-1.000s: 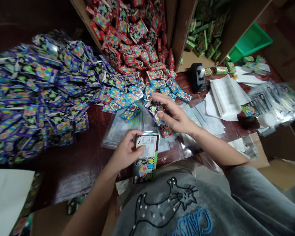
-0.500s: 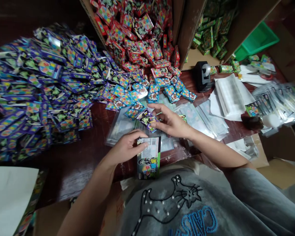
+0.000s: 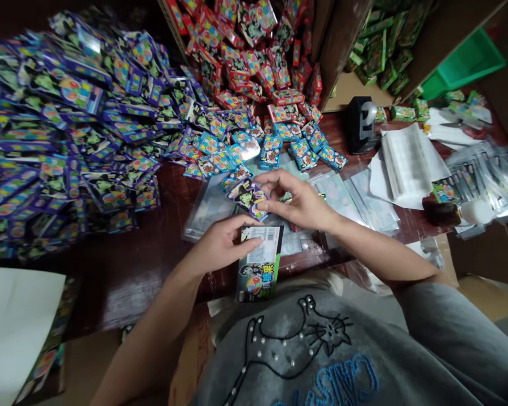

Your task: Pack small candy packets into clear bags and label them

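We hold a small purple pack [image 3: 246,194] over the table [image 3: 167,211], just past the top edge of a flat black and green packet [image 3: 258,282]. Our right hand [image 3: 290,200] pinches the purple pack at its right end, with the thumb on top. Our left hand [image 3: 226,242] grips the packet near its top left side, and the thumb lies on the white label [image 3: 263,248] with the black lines. The packet hangs at the table's edge, close to our gray shirt [image 3: 322,338], which has a cat on it. Under and around our hands we see flat, clear bags [image 3: 209,208] on the table. Just past them are little blue boxes [image 3: 271,152], spread in a loose bunch. A big heap of purple packs [image 3: 80,141] fills the left side. Farther back, red packs [image 3: 245,62] spill from a brown box, and green packs [image 3: 379,56] sit in the box beside it. To the right we see a black tape holder [image 3: 361,125], a pile of white paper [image 3: 408,163], a dark bottle with a white cap [image 3: 476,213], more clear bags with things inside [image 3: 482,175] and a bright green bin [image 3: 469,65].
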`<state>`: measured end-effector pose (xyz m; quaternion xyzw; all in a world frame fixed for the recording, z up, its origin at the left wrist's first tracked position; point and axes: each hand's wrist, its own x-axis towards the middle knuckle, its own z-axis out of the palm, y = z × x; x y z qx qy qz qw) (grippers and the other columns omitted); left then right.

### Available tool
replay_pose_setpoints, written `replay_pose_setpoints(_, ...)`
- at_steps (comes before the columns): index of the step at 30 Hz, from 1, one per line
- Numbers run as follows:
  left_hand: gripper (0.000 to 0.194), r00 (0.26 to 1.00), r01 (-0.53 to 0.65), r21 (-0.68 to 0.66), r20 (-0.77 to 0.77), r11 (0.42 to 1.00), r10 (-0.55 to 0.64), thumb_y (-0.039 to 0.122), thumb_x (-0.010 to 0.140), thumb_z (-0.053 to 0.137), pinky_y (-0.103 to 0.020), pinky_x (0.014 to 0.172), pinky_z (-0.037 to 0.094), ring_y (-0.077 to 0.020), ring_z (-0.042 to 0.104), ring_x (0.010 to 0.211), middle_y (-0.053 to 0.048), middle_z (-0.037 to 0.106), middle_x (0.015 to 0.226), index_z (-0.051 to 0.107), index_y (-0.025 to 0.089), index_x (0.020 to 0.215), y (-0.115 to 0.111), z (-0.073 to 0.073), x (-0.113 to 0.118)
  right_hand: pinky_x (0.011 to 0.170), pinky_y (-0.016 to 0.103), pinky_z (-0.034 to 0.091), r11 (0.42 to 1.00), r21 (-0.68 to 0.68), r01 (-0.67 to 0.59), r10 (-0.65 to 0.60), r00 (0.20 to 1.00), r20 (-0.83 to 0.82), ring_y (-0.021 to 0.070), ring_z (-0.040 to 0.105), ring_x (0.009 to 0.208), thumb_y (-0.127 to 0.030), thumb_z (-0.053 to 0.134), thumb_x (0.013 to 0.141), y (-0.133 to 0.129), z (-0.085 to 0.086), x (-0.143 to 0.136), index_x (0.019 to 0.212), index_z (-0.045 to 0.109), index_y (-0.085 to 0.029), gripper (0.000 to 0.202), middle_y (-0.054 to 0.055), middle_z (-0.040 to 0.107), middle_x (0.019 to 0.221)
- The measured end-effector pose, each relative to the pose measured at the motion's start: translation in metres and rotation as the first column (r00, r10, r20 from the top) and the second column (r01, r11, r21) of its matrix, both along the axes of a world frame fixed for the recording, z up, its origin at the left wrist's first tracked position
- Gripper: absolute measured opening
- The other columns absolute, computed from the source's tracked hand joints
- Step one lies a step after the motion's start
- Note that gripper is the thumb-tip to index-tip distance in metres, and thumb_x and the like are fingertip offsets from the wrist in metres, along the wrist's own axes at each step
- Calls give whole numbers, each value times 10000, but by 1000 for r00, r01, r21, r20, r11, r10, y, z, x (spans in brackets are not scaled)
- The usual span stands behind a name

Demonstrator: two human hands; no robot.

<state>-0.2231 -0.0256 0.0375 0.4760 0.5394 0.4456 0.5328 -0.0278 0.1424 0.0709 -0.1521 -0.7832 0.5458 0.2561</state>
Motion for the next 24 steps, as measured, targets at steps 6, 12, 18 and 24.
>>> replay_pose_setpoints(6,520,985,-147,-17,90,989,148,286,766,928,-219,595,604,-134,737,693,40,712,898,482,260,1033,1,-1,8,789,298,537,981,45,-188,176,966,187,134,657,800,-347,780,1015,16,-3,24,1284,723,-206,309,14,759,1039)
replay_pose_setpoints(12,737,963,-243,-34,112,969,245,306,790,923,-273,702,654,-164,785,799,-14,769,1044,468,286,1369,-8,-14,32,1054,436,521,895,266,-359,264,905,334,233,651,1217,-360,703,1069,10,-1,38,1309,769,-228,281,124,678,1342)
replay_pose_setpoints(18,526,971,-232,-55,-77,971,227,412,845,873,-266,716,633,-171,770,819,-59,787,1058,642,222,1277,-1,-9,16,1258,671,337,812,483,-328,78,881,466,416,330,1601,-674,669,1012,31,-3,72,1681,452,-232,830,210,247,1810)
replay_pose_setpoints(24,875,994,-108,-200,-10,974,108,497,752,940,-327,738,648,-231,784,838,-44,803,933,524,224,1472,27,-5,-10,1323,783,92,751,514,-414,52,814,579,414,455,1505,-637,810,888,53,-23,82,1677,378,-173,1012,204,575,1566)
